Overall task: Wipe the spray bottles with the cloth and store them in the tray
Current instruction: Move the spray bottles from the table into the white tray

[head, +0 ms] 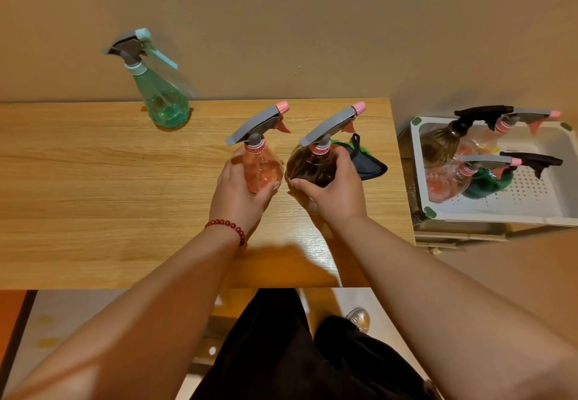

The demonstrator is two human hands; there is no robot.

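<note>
Left grip [237, 194] clasped the clear pink plastic spray bottle [264, 169], my right grip [336, 191] the brown plastic bottle [308, 166]; both probably bound for the white tray [531, 202] at three o'clock.

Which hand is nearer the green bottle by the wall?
Left. The left hand is front-right of the green bottle; the right hand is farther right, gripping the brown bottle.

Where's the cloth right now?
Head view: the cloth lies on the table near its right edge, just behind the brown bottle the right hand grips, left of the tray.
</note>
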